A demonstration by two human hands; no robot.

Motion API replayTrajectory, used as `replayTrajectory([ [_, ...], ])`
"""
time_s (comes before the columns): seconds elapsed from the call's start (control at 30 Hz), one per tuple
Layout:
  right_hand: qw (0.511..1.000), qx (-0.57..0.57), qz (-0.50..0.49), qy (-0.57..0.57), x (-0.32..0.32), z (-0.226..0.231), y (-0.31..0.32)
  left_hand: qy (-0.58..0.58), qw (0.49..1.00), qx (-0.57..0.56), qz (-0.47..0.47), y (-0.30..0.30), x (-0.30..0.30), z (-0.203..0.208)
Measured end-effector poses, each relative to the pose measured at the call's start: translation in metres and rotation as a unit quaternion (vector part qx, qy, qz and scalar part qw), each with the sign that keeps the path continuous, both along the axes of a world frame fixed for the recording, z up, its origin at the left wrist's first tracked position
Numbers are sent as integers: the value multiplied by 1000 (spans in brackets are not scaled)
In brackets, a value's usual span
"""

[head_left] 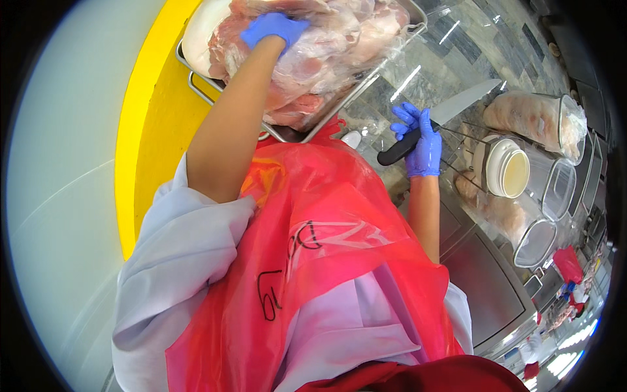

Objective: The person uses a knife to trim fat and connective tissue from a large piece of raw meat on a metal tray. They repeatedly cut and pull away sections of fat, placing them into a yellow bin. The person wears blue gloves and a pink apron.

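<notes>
My left hand (273, 27), in a blue glove, rests on a heap of raw pink meat (326, 46) wrapped in clear plastic, piled in a metal tray (287, 132). My right hand (421, 142), also blue-gloved, grips the black handle of a long knife (457, 108); its blade points up and to the right, away from the meat. A red plastic apron (313, 261) over a white coat covers my body below both arms.
Clear plastic tubs (545, 121) holding pale meat lie on their sides at the right, one with a white lid (506, 166). A steel counter (483, 281) runs below them. A yellow band (147, 130) and pale floor lie left. Another person in red stands far lower right.
</notes>
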State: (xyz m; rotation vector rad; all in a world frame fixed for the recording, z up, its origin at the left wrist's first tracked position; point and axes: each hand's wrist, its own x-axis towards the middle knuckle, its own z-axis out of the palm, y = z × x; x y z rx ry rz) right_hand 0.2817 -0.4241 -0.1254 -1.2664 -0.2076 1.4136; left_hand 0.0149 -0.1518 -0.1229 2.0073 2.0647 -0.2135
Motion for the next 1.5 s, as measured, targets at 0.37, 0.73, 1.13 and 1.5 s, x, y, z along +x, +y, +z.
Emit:
replayTrajectory([
  [0.37, 1000, -18, -2, -16, 25, -12, 2, -18, 988, 117, 95, -7, 40, -21],
  [0.73, 999, -31, -23, -17, 34, -15, -19, -152, 937, 309, -57, -35, 39, -21],
  [1.13, 998, -28, -49, 3, 41, -13, -19, -375, 888, 114, -240, 9, -7, -19],
  [1.5, 997, -52, -56, -7, 49, -22, -23, -184, 957, -38, -223, 14, -50, 3],
])
